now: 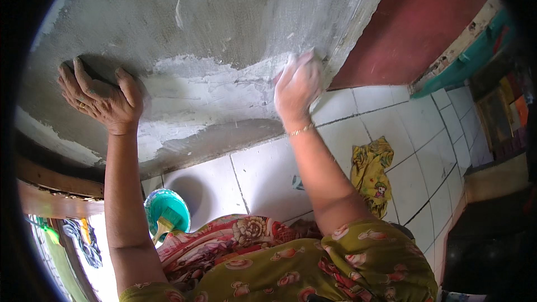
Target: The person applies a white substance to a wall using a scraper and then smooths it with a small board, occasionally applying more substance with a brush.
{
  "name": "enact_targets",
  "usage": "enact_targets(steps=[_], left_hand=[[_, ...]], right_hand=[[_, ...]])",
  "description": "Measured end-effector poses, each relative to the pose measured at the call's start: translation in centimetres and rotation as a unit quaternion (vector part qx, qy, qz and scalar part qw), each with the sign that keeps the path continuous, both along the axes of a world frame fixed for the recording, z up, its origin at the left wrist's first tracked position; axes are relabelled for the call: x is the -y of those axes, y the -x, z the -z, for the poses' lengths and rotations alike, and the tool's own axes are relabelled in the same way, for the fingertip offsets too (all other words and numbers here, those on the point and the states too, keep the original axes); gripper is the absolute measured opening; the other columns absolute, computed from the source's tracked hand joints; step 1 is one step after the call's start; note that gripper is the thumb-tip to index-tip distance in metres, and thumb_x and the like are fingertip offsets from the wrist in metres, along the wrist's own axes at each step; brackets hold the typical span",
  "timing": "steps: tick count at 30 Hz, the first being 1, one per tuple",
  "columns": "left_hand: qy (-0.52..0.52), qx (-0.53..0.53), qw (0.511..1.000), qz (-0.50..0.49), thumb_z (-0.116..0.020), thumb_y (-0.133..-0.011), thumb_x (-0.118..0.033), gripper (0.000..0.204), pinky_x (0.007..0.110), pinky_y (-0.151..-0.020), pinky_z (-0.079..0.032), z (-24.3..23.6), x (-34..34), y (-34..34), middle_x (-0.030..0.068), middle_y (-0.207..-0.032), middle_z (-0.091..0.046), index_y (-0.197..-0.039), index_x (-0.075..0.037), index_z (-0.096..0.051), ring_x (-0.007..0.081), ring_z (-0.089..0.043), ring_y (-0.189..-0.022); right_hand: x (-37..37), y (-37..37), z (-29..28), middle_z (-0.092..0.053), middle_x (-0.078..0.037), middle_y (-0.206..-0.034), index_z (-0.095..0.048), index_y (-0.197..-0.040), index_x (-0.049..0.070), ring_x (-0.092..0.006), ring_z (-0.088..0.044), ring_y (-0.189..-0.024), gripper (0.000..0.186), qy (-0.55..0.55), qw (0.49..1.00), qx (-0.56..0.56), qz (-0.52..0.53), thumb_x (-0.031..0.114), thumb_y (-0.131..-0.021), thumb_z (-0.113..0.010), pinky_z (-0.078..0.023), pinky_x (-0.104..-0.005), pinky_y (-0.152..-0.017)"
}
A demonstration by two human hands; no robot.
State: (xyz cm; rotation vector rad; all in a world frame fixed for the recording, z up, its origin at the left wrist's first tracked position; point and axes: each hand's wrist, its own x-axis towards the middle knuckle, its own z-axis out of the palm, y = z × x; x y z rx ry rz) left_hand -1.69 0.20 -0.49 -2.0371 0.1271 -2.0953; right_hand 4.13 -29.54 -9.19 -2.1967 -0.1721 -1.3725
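Near the wall (224, 28), a teal bucket (153, 206) holds a brush (166, 223).

Left hand (103, 96) spread, right hand (300, 85) curled

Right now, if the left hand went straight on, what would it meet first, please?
The left hand points along the grey wall it seems to rest on; more wall comes first, though depth is unclear.

Olive patterned top (263, 271), gold-toned ring (81, 104) and bracelet (302, 130), apparently a red floral skirt (246, 232).
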Motion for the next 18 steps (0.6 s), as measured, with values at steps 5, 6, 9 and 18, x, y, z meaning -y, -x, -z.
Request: enact_targets(steps=[5,6,9,18], left_hand=[[0.005,-0.006,1.000,0.008,-0.050,-0.086,-0.037,0.068,0.053,-0.110,-0.017,-0.4,0.0,0.2,0.0265,-0.141,-0.030,-0.138,0.001,-0.031,0.0409,-0.027,-0.133],[0.002,0.004,1.000,0.008,-0.050,-0.086,-0.037,0.068,0.053,-0.110,-0.017,-0.6,-0.3,0.3,0.0266,-0.141,-0.030,-0.139,0.001,-0.031,0.0410,-0.027,-0.133],[-0.014,-0.006,1.000,0.013,-0.050,-0.086,-0.036,0.067,0.054,-0.109,-0.017,-0.2,-0.6,0.6,0.0270,-0.141,-0.030,-0.139,0.001,-0.031,0.0416,-0.027,-0.132],[-0.007,0.009,1.000,0.017,-0.049,-0.087,-0.038,0.067,0.053,-0.108,-0.019,-0.2,0.1,0.0,0.0271,-0.141,-0.031,-0.138,0.002,-0.034,0.0427,-0.029,-0.131]], right_hand=[[1.4,1.7,13.4,-0.056,-0.022,-0.087,-0.058,-0.092,-0.003,-0.0381,-0.056,-0.082,0.020,0.052,0.987,-0.121,-0.090,0.016,-0.091,-0.052,-0.045,-0.0459,-0.072],[1.5,1.4,14.1,-0.056,-0.022,-0.087,-0.057,-0.092,-0.003,-0.0381,-0.056,-0.082,0.020,0.033,0.987,-0.115,-0.111,0.016,-0.091,-0.052,-0.045,-0.0458,-0.071],[0.3,0.3,7.2,-0.055,-0.022,-0.087,-0.057,-0.097,-0.004,-0.0387,-0.055,-0.081,0.021,0.035,0.999,0.001,-0.013,0.015,-0.090,-0.053,-0.045,-0.0450,-0.069],[1.6,0.0,7.0,-0.058,-0.021,-0.109,-0.059,-0.111,0.001,-0.0373,-0.055,-0.094,0.027,0.018,0.998,-0.057,-0.029,0.012,-0.086,-0.055,-0.046,-0.0467,-0.080]])
